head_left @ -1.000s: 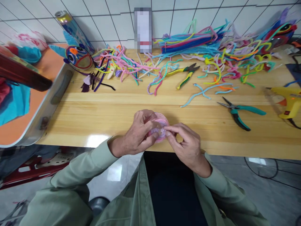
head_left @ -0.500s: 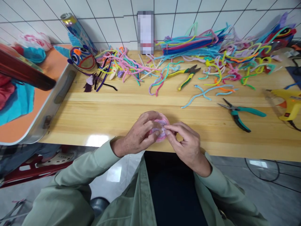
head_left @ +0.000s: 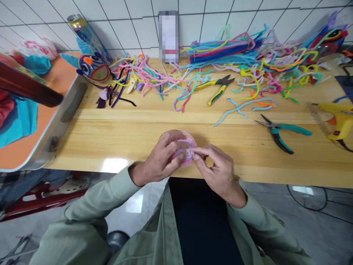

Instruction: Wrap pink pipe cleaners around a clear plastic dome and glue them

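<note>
A small pink and lilac coil of pipe cleaner sits between both hands, just above the near edge of the wooden table. My left hand is closed round its left side, fingers curled over the top. My right hand pinches the coil's right edge with thumb and forefinger. Much of the coil is hidden by the fingers.
Loose pipe cleaners in many colours are heaped along the back by the tiled wall. Yellow-green pliers, teal pliers and a yellow glue gun lie to the right. A pipe-cleaner fish figure and an orange tray are at the left.
The hands keep their grip on the coil, with only slight finger shifts. The view has wobbled a little.
</note>
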A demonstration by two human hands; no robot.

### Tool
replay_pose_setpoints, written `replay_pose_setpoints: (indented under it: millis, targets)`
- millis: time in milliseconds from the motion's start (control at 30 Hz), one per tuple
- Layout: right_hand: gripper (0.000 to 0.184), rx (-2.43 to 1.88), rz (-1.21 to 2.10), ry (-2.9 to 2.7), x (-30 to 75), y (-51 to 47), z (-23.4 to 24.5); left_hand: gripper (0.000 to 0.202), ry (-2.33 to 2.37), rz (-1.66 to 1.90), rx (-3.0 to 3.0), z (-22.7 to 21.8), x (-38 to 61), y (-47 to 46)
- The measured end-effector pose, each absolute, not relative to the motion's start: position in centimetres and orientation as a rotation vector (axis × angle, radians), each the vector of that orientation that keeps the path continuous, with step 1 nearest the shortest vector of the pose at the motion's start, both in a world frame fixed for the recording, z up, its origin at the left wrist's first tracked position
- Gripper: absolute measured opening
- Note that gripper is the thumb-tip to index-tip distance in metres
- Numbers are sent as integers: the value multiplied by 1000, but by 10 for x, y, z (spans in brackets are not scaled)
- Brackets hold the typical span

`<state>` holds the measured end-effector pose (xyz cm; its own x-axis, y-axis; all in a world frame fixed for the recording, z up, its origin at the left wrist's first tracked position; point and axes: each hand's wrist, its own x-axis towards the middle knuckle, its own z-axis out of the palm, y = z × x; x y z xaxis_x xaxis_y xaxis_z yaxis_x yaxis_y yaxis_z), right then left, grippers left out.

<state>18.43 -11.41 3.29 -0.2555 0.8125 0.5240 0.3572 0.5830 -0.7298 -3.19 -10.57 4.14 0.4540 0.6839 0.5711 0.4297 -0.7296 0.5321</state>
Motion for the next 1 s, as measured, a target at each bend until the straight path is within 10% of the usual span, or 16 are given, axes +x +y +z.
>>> replay_pose_setpoints:
  millis: [433,1000]
  targets:
    - [19,-957,571,-1863,180,-117,31,46,1033,1262,2299,32,-32,-116]
    - [18,-1026,751,-1713,174,-122,34,25,990,1203,2440,36,-34,-118]
